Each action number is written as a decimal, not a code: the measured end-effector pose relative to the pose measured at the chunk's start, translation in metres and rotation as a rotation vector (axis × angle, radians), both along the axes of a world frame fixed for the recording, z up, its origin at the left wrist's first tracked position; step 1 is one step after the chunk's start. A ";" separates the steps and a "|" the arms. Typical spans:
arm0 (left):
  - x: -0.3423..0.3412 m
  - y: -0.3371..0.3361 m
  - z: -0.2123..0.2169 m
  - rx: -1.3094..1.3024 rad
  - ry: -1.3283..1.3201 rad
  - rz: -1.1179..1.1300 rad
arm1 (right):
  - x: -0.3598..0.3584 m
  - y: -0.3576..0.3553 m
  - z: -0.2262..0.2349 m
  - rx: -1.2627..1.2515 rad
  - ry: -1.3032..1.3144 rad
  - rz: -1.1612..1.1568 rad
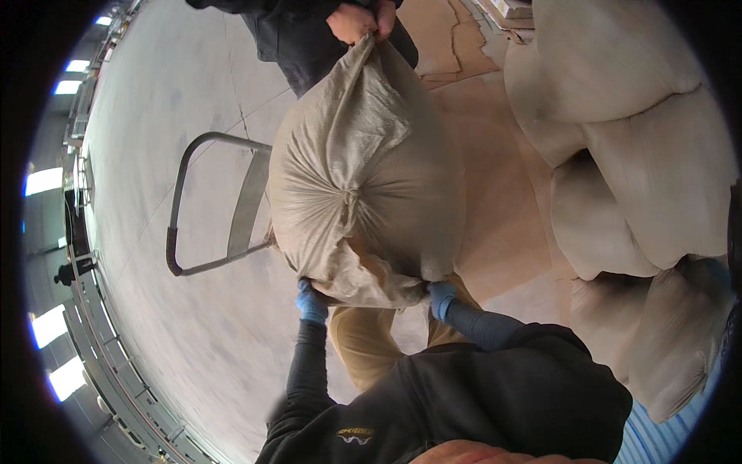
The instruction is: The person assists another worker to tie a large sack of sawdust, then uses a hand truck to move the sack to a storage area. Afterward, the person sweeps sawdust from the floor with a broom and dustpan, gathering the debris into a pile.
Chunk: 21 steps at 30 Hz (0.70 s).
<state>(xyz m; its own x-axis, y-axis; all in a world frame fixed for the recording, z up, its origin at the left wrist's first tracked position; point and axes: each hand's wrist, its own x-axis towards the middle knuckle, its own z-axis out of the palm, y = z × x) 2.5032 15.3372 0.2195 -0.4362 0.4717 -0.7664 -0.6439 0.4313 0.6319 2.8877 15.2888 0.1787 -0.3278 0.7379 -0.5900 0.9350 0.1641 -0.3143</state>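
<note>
A big, full beige woven sack (371,170) fills the middle of the head view, its neck twisted and tied at the centre. My left hand (312,301), in a blue glove, is closed on the near left corner of the sack's loose end. On the near right corner, my right hand (441,298), also blue-gloved, grips the same cloth. Across from me a co-worker's bare hands (360,22) clutch the gathered far end. Whether the sack rests on anything underneath is hidden.
Left of the sack sticks out a grey metal cart handle (176,209); the cart's base is hidden. Several full sacks (657,170) are piled on the right. Brown cardboard sheets (502,193) cover part of the pale floor (147,155). A distant person (73,271) stands at far left.
</note>
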 end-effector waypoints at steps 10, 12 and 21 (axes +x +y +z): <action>0.183 0.183 0.048 -0.132 0.396 -0.323 | 0.166 0.101 0.038 -0.031 0.581 -1.358; 0.249 0.257 0.072 0.003 0.342 -0.533 | 0.219 0.127 0.061 0.022 0.603 -1.281; 0.472 0.451 -0.087 0.236 0.466 -1.393 | 0.329 0.257 -0.160 0.016 0.532 -1.757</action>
<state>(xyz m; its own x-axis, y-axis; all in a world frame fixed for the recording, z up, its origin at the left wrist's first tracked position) 2.9756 15.7879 0.1328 0.2802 0.7959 -0.5366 0.4648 0.3767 0.8013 3.2171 15.5457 0.0192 0.6111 0.3977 -0.6844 -0.1776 -0.7737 -0.6082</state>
